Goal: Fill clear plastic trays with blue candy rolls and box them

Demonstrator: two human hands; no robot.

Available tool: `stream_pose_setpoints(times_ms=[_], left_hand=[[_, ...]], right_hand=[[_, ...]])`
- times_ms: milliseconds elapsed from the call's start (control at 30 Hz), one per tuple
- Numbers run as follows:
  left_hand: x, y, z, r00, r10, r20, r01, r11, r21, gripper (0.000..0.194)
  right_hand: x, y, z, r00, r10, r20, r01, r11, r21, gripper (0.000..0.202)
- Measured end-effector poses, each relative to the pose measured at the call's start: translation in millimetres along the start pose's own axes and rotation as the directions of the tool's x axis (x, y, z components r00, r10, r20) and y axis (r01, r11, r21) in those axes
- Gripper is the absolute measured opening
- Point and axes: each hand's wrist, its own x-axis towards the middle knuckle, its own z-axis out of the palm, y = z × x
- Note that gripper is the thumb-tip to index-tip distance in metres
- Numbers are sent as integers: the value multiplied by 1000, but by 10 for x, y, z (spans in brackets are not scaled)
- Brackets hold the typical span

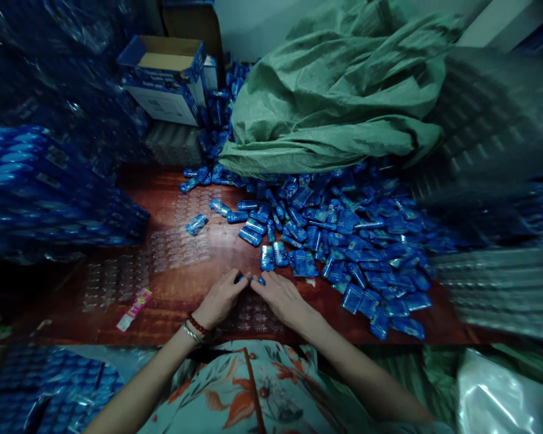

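My left hand (221, 296) and my right hand (284, 296) are close together at the front of the reddish-brown table, fingertips nearly touching. Both hands are closed, with a small bit of blue showing at the fingertips of each; it looks like the small blue packs on the table, mostly hidden by the fingers. Under and between the hands lies a clear plastic blister tray (253, 316) with moulded pockets. Just beyond my right hand, two blue packs (274, 255) lie side by side. A large loose heap of similar shiny blue packs (344, 223) spreads to the right.
A green sack (339, 90) lies over the back of the heap. More clear trays (181, 229) rest left of centre, near a pink packet (134, 310). Stacked blue packs (49, 187) rise at left, stacked clear trays (498, 289) at right. An open cardboard box (163, 78) stands behind.
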Motion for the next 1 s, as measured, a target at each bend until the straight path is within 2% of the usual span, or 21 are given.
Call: stream_pose_setpoints(times_ms=[133,233,300,333,400,467,533,600,633,700,833,900,1000], left_hand=[[76,-4,54,997,44,-71,-41,998,43,39],[169,-27,-2,991,91,-101,-88,996,27,32],[253,-41,-100,986,103,-131,-105,994,-4,31],[308,-47,-163,985,91,-149,-97,995,-34,30],[456,-47,-297,987,58,-153,-75,991,-108,27],[652,-14,-416,997,55,-52,-62,989,-133,27],[869,65,-487,990,10,140,-7,1000,-23,25],[1068,181,-489,951,-112,288,76,988,135,24],[1151,241,-463,930,-172,326,114,975,191,28],[1274,348,-375,903,-238,358,158,958,238,38],[1389,445,-194,894,-280,350,191,944,268,39],[1422,433,-170,897,-276,345,187,945,270,40],[1467,349,-244,911,-226,346,148,960,237,39]], right_hand=[[16,33,83,996,68,-54,-68,998,3,37],[-6,210,173,975,73,-212,-32,980,194,32],[-7,356,185,919,185,-348,-71,946,316,28],[5,422,173,882,274,-385,-141,930,338,27],[62,513,121,838,406,-365,-318,907,277,25],[154,541,56,859,440,-262,-428,898,108,20],[252,522,4,880,443,-173,-457,888,-50,23],[324,498,-17,881,450,-148,-468,873,-133,31],[344,495,-16,880,452,-147,-471,869,-150,34],[352,508,8,887,436,-151,-457,875,-158,36],[288,540,124,884,418,-208,-447,887,-116,46],[251,538,207,869,424,-254,-458,884,-93,45],[206,560,327,855,411,-316,-448,892,-53,39]])
